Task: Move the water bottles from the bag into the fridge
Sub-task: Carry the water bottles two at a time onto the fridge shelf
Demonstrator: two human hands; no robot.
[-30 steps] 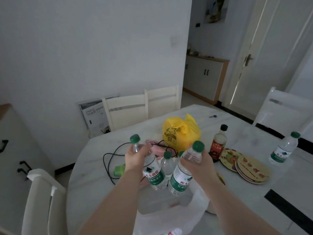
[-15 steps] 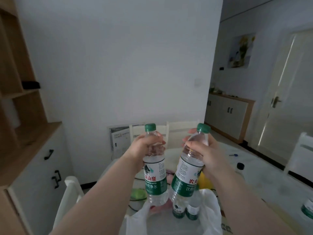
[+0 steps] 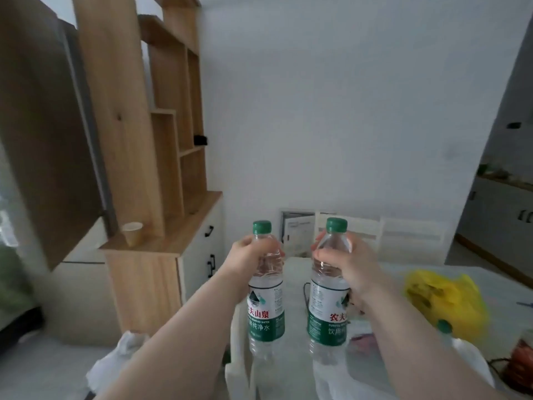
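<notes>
hands both full, fingers curled tight. paper cup (image 3: 132,232) on wooden sideboard (image 3: 161,246), 9 o'clock of hands. left hand (image 3: 253,256) grips left bottle (image 3: 265,307) at shoulder; right hand (image 3: 346,264) grips right bottle (image 3: 328,310) likewise. both upright, side by side, apart, held above bench (image 3: 389,272). white bag (image 3: 467,368) at 5 o'clock, green-capped bottle (image 3: 444,327) at its edge. yellow bag (image 3: 450,301) at 3 o'clock on bench.

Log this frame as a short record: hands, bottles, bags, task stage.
left hand: grips left bottle at its shoulder, upright
right hand: grips right bottle at its shoulder, upright
caps: green, on both
bags: white bag low, below the bottles; yellow bag on the table, at right
stage: two bottles held in the air, not yet in a fridge
</notes>
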